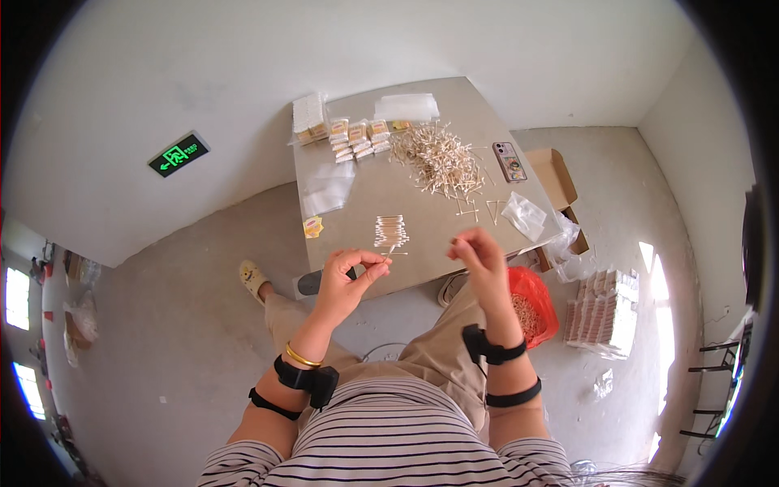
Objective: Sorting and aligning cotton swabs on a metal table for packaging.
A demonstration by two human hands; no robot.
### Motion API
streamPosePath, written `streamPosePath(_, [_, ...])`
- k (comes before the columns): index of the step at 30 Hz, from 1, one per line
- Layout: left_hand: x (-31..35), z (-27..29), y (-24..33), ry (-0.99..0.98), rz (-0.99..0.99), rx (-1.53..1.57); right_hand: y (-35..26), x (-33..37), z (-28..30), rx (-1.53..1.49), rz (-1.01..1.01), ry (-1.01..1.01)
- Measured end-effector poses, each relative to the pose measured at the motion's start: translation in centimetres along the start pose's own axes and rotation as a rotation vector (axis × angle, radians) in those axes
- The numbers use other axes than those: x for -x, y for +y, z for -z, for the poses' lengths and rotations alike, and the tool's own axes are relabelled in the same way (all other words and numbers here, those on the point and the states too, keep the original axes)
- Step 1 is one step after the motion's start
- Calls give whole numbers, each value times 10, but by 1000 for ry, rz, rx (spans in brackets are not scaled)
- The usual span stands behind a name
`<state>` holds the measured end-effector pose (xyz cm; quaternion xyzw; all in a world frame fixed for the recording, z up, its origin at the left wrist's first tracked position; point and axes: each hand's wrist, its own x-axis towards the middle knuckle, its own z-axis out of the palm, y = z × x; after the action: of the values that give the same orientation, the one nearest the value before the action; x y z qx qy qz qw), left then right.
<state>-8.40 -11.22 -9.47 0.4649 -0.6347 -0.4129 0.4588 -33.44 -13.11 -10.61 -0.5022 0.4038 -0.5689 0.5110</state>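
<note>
Where open tabletop (430,252) ends, the left hand (345,280) pinches a swab (392,251).

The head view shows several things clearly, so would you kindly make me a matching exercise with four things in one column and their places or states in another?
1. phone
2. left hand
3. exit sign
4. large swab pile

A. green and black, on the wall
B. heaped loosely
C. near the right edge of the table
D. pinching a single swab

Pairs: 1-C, 2-D, 3-A, 4-B
</note>
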Motion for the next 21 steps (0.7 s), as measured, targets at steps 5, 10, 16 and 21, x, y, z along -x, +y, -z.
streamPosePath(5, [21, 1, 10, 8, 13, 131, 70, 95, 161, 437, -433, 173])
streamPosePath(10, [40, 0, 17, 25, 22, 136, 96, 187, 197, 1551, -18, 151])
streamPosePath(16, [52, 10, 28, 137, -79, -86, -130, 132, 27, 1045, 665, 202])
streamPosePath(21, [50, 4, 43, 118, -312, -361, -227, 197, -26, 896, 1240, -284])
